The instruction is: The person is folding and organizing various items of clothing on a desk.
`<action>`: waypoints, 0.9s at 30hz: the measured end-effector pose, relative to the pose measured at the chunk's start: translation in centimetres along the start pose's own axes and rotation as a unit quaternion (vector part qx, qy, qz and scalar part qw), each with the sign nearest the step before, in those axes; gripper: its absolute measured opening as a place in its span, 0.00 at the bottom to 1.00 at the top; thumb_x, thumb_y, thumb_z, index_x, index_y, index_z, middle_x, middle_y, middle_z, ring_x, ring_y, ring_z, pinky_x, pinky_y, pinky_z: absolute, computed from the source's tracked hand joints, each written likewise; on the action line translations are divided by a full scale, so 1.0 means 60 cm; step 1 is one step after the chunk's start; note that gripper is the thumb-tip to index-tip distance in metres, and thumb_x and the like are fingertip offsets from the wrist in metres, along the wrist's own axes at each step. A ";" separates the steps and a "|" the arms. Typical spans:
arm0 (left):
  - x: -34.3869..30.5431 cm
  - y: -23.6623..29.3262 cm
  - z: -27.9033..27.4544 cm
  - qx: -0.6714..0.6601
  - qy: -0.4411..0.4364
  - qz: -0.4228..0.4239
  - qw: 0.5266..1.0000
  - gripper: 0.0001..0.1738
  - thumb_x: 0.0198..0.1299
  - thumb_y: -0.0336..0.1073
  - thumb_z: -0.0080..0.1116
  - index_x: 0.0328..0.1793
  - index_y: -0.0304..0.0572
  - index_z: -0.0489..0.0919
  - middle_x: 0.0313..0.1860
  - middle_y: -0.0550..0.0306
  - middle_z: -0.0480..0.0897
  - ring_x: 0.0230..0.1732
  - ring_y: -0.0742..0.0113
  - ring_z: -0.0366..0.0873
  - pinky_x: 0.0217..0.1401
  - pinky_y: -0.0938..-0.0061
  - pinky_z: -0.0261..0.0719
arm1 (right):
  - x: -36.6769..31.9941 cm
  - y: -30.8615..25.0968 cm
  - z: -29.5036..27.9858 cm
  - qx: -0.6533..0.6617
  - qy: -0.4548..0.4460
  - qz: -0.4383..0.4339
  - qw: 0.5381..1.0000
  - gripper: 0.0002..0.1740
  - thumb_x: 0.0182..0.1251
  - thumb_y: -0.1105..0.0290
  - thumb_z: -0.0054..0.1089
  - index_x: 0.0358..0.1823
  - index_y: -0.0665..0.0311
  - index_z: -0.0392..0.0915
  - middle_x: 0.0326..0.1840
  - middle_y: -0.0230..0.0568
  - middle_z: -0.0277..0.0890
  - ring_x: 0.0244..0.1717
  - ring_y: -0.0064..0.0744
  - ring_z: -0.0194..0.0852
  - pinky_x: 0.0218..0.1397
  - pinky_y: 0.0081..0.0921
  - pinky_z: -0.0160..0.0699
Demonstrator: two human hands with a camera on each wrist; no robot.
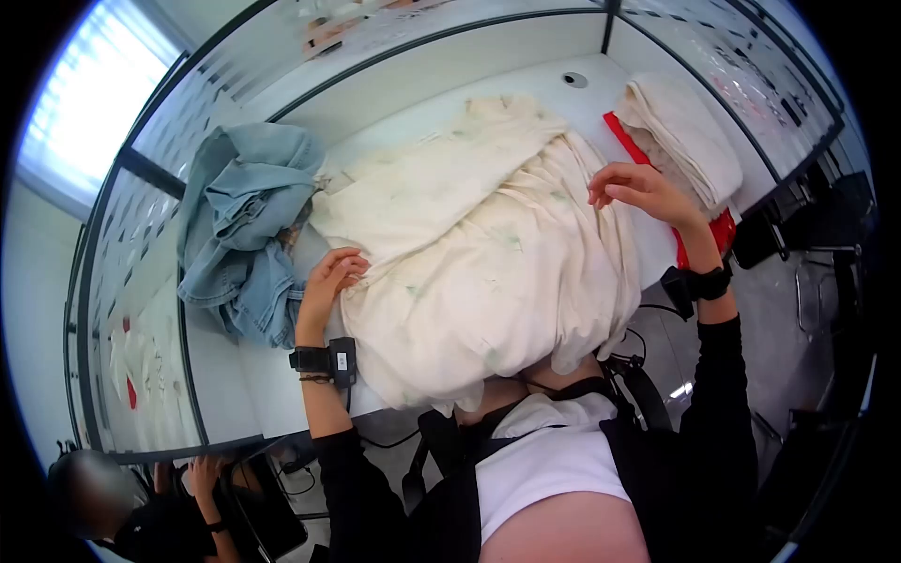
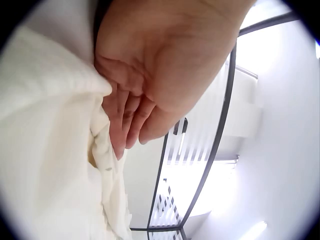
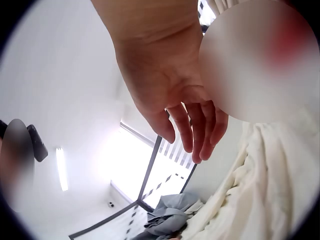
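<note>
White table [image 1: 540, 83] fills mid frame; the sheet [image 1: 469, 253] looks soft, light, floppy, best taken by its edge: left hand [image 1: 330, 277] pinches there, right hand [image 1: 640, 192] hovers slack, empty

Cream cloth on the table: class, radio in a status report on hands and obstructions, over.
Left hand pinches cream cloth edge. Right hand relaxed over cloth, holding nothing. Denim garment abuts left side; folded white cloth at right.

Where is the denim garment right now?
Head view: the denim garment lies bunched on the table's left side, beside the cream cloth, just beyond the left hand.
</note>
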State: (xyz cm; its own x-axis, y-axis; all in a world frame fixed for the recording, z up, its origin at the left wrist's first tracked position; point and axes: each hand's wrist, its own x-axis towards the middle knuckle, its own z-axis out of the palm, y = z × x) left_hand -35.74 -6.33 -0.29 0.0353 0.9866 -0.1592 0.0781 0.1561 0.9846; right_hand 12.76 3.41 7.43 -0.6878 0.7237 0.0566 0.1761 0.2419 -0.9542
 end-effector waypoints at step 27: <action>0.002 -0.017 0.000 0.033 0.006 0.051 0.998 0.13 0.66 0.35 0.46 0.52 0.38 0.75 0.42 0.60 0.80 0.42 0.79 0.76 0.43 0.88 0.71 | -0.223 0.175 0.142 -0.072 0.011 0.243 0.967 0.28 0.48 0.64 0.68 0.51 0.70 0.74 0.41 0.45 0.80 0.43 0.32 0.78 0.49 0.26 0.74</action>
State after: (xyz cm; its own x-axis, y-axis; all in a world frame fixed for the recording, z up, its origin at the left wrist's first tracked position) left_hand -35.83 -6.39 -1.30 0.0338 0.9978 -0.0564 0.1402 0.0511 0.9888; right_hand 17.83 -9.25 -5.86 -0.4832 0.7881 -0.3813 0.5720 -0.0455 -0.8190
